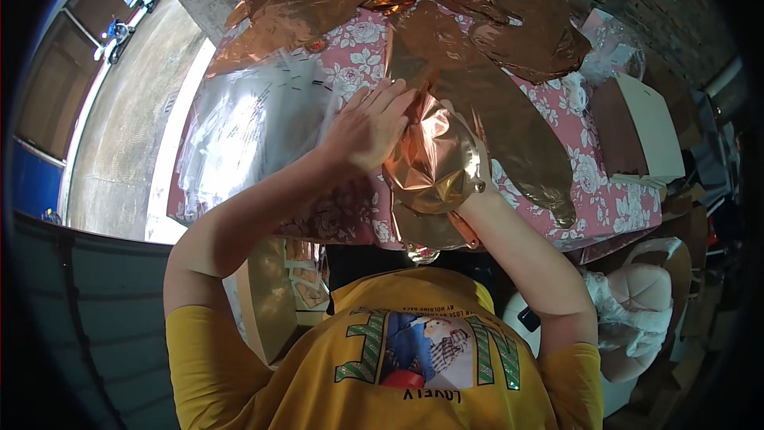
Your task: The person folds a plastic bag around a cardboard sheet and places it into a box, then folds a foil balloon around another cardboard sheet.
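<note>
A flat, copper-coloured foil balloon (430, 159), creased and partly folded, lies in front of me at the near edge of the table. My left hand (370, 123) rests along its left side with the fingers stretched out and flat, their tips touching the foil. My right hand (476, 147) is at its right side, curled round the foil's edge, with most of its fingers hidden by the shiny fold. Just beyond and to the right, another long copper foil piece (521, 135) stretches flat over the cloth.
A pink floral tablecloth (589, 163) covers the table. Clear plastic bags (247, 127) are piled at left, and more copper foil balloons (334, 4) spread across the far side. An opened cardboard box (649, 127) stands at right. A plastic-wrapped chair (637, 302) is beside me.
</note>
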